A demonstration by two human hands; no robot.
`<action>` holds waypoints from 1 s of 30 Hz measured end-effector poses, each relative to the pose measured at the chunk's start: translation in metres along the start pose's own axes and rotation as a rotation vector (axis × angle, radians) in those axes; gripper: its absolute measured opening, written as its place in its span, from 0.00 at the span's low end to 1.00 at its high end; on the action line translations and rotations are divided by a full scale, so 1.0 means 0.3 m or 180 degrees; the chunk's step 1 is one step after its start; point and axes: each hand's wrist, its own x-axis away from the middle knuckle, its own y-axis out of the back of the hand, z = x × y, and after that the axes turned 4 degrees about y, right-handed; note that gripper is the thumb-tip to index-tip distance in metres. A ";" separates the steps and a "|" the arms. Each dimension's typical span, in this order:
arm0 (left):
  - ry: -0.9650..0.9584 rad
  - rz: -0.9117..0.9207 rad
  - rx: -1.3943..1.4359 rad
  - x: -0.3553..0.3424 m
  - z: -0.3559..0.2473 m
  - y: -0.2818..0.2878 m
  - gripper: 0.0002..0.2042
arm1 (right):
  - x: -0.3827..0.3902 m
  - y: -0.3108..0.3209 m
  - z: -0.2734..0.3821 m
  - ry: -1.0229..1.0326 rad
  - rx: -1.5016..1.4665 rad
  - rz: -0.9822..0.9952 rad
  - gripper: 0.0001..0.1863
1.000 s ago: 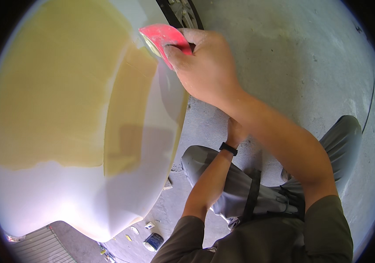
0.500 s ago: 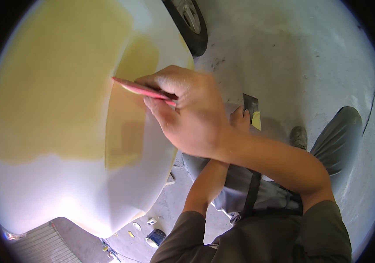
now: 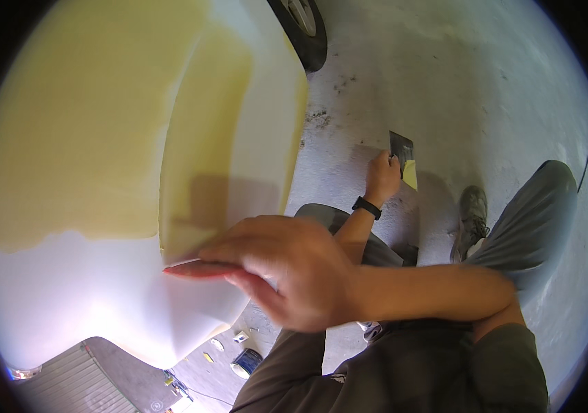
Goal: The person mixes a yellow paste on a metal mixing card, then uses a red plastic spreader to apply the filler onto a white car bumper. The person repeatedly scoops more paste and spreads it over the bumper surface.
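Note:
My right hand (image 3: 294,265), blurred by motion, grips a red flexible spreader (image 3: 190,270) held against a white curved car body panel (image 3: 67,289). The spreader's tip sits near the lower end of a long ridge in pale yellow filler (image 3: 80,138), which covers much of the panel's upper part. Farther right, my left hand (image 3: 381,177), with a black band on the wrist, holds a dark flat metal plate (image 3: 401,146) bearing a yellow lump of paste at its lower corner. The right forearm crosses in front of the left one.
A wheel (image 3: 307,48) stands beside the panel at the top. Below the panel are a dark can (image 3: 245,363), small scraps on the concrete floor (image 3: 459,89) and a slatted grey surface (image 3: 60,382). My bent knees and shoe (image 3: 473,213) are at the right.
My right hand has swept down the filler with the spreader, from near the wheel to the panel's lower part. My left hand and its plate have come into view, shifting up and right.

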 end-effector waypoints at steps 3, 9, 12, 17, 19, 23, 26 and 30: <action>-0.0042 0.0000 0.0090 -0.006 0.018 -0.005 0.14 | -0.020 0.113 -0.091 -0.0734 0.0183 -0.0182 0.11; -0.0096 0.0007 -0.0269 -0.024 0.118 -0.049 0.14 | -0.193 0.268 -0.294 -0.1061 0.0849 -0.1153 0.11; -0.1081 -0.0706 0.0961 0.001 0.115 -0.109 0.14 | -0.240 0.268 -0.289 -0.1074 0.1204 -0.0987 0.10; 0.0263 0.0167 -0.0746 0.019 0.045 -0.036 0.13 | -0.242 0.223 -0.256 -0.1147 0.1142 -0.0977 0.14; 0.0063 -0.0111 -0.0616 0.024 0.010 0.000 0.13 | -0.217 0.194 -0.247 -0.0906 0.1174 -0.0962 0.13; 0.0313 0.0044 -0.0104 0.019 -0.039 0.027 0.13 | -0.144 0.127 -0.205 -0.0248 0.1267 -0.0896 0.13; 0.0022 0.0010 -0.0128 0.013 -0.040 0.031 0.12 | -0.085 0.064 -0.162 0.0056 0.0825 -0.0886 0.14; -0.0100 0.0112 -0.0012 0.006 -0.025 0.036 0.12 | 0.027 -0.020 -0.083 -0.0100 0.0936 -0.0721 0.26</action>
